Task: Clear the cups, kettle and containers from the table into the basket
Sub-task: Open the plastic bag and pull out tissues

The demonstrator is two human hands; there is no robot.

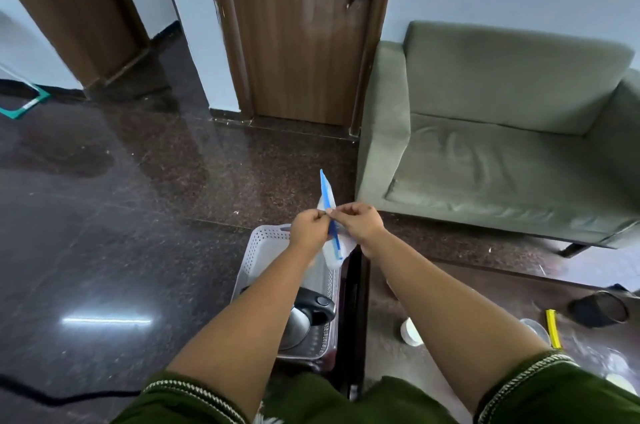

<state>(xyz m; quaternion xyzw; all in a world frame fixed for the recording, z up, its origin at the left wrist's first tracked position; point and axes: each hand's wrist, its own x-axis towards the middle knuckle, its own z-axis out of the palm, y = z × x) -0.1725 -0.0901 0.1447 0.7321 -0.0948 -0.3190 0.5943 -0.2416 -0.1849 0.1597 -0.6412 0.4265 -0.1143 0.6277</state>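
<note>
Both my hands hold a clear plastic zip bag [328, 202] with a blue seal strip, above the white perforated basket [263, 243]. My left hand [309, 229] and my right hand [360, 221] each pinch the bag's top edge, fingertips almost touching. A steel kettle [301, 318] with a black handle lies inside the basket, partly hidden by my left forearm. On the dark table [485, 288] at the right stand a white cup [410, 332], a clear cup [535, 328] and a black cup [601, 312] lying on its side.
A yellow strip [553, 328] lies on the table beside the clear cup. A green sofa [502, 146] stands behind the table. The basket sits on dark polished floor, with a wooden door [304, 28] beyond and a black cable [52, 396] at the lower left.
</note>
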